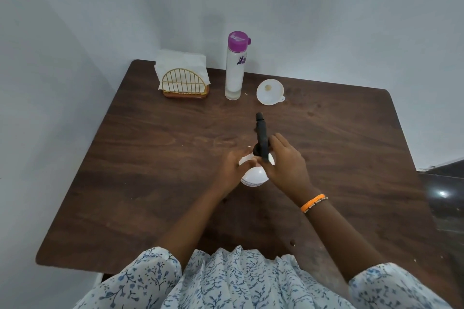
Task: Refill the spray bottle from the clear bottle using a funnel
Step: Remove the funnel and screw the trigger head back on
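Currently, spray bottle [253,175] stands upright at table [125,158] centre. L hand [232,170] wraps its white body; R hand [286,165] is closed round the black spray head [261,137] at the neck. Clear bottle [235,68], purple cap on, stands at far edge w/ funnel [270,91] just beside it, mouth up. Napkin holder [184,81] sits further left.

White spray bottle [253,175], black head [261,135]; purple-capped clear bottle [234,68]; white funnel [270,91]; dark-brown table [150,158].
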A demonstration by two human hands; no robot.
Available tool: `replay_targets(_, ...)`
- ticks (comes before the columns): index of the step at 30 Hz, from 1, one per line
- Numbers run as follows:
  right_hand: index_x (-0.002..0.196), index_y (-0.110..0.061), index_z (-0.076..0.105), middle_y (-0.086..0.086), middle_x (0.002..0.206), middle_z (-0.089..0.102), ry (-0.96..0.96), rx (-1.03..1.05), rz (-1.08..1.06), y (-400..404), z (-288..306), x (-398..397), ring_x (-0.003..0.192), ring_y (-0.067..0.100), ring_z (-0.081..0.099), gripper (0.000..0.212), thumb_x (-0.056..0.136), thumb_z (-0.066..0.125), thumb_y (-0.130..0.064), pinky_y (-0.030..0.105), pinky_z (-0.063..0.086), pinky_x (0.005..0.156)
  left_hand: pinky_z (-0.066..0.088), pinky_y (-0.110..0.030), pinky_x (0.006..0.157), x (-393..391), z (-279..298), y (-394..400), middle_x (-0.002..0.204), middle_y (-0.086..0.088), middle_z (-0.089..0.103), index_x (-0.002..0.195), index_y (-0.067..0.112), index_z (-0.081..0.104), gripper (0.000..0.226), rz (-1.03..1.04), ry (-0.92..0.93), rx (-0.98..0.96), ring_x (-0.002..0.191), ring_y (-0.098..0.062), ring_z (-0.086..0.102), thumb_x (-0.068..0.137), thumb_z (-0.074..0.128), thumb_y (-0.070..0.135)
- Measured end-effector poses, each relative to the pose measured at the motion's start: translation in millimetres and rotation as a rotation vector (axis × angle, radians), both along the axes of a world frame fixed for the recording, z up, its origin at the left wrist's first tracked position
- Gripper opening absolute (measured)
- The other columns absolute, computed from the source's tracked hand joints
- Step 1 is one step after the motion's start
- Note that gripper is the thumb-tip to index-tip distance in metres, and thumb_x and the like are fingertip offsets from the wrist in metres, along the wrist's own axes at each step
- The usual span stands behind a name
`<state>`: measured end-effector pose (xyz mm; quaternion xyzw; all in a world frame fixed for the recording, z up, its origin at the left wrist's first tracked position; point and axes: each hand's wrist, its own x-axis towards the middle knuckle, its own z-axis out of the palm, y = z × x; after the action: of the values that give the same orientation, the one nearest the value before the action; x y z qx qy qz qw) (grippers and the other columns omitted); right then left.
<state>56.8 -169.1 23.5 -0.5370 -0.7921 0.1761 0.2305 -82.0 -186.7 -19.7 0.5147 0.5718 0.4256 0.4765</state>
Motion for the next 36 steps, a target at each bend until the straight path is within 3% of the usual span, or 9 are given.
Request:
replay_targets(6,0.081,-0.020,0.047,-0.010,0.084,0.053,0.292,-0.051,-0.352,-13,-9,-28,0.074,0.008,0.055,0.038,0.071,0.076,-0.041,0.029,0.045,0.057,0.043,-0.006,0.076,-4,2,0,0.093,0.013,0.065,0.103,0.018,0.067,0.022,-0.059,0.074,0.045,0.086,0.015,0.059,0.089,0.055,0.006)
replay_targets(11,0.081,-0.019,0.049,-0.005,0.085,0.053,0.511,-0.138,-0.327,-17,-16,-25,0.082,0.015,0.054,0.034,0.073,0.076,-0.039,0.035,0.049,0.070,0.049,-0.019,0.076,-4,0,1,0.094,0.004,0.070,0.097,0.017,0.070,0.019,-0.056,0.114,0.037,0.087,0.000,0.064,0.088,0.057,0.008)
replay_targets(15,0.101,-0.015,0.060,-0.003,0.096,0.056,0.469,-0.101,-0.178,-20,-14,-15,0.093,0.018,0.050,0.022,0.080,0.068,-0.016,0.014,0.039,0.080,0.051,-0.031,0.079,-4,-2,1,0.097,-0.005,0.072,0.103,0.010,0.070,0.031,-0.061,0.109,0.001,0.092,-0.015,0.066,0.079,0.056,0.024)
replay_targets(18,0.106,-0.019,0.060,-0.007,0.100,0.055,0.431,-0.156,-0.114,-18,-11,-7,0.098,0.015,0.046,0.028,0.081,0.066,-0.009,0.020,0.039,0.082,0.049,-0.022,0.069,-3,0,3,0.088,-0.003,0.071,0.092,0.012,0.071,0.035,-0.068,0.081,-0.036,0.081,-0.011,0.065,0.070,0.057,0.036)
replay_targets(21,0.113,-0.019,0.058,-0.003,0.112,0.056,0.661,-0.318,-0.035,-13,-5,3,0.107,0.018,0.056,0.031,0.083,0.061,-0.011,0.030,0.047,0.090,0.037,-0.010,0.055,-3,4,2,0.069,0.006,0.063,0.072,0.020,0.065,0.004,-0.057,0.029,-0.071,0.061,0.004,0.056,0.072,0.064,0.024)
replay_targets(25,0.123,-0.004,0.054,0.003,0.110,0.064,0.800,-0.441,0.037,-10,7,7,0.098,0.008,0.063,0.031,0.093,0.052,-0.001,0.025,0.051,0.087,0.034,-0.006,0.050,-3,4,1,0.060,-0.008,0.062,0.076,0.006,0.068,0.007,-0.045,-0.008,-0.095,0.053,0.007,0.054,0.076,0.069,0.013)
replay_targets(29,0.124,-0.005,0.052,0.008,0.115,0.062,0.808,-0.426,0.029,-8,7,1,0.095,0.008,0.063,0.031,0.093,0.053,-0.005,0.024,0.052,0.082,0.033,-0.006,0.050,-3,4,1,0.083,-0.030,0.061,0.076,-0.005,0.064,0.009,-0.011,-0.013,-0.084,0.052,0.004,0.051,0.079,0.068,0.002)
replay_targets(33,0.105,-0.021,0.058,0.014,0.112,0.061,0.822,-0.400,-0.023,-5,-2,-1,0.097,0.022,0.063,0.017,0.088,0.061,-0.019,0.041,0.052,0.087,0.034,-0.008,0.052,-4,0,2,0.057,0.001,0.062,0.071,0.008,0.065,0.007,-0.035,0.002,-0.088,0.055,0.004,0.052,0.076,0.071,0.009)
replay_targets(36,0.096,-0.033,0.059,0.008,0.104,0.061,0.774,-0.345,-0.055,-9,-13,-5,0.102,0.030,0.058,0.011,0.085,0.057,-0.035,0.051,0.047,0.092,0.043,-0.018,0.060,-5,-2,3,0.071,0.007,0.068,0.081,0.015,0.069,0.010,-0.065,-0.004,-0.088,0.069,-0.002,0.062,0.074,0.069,0.022)
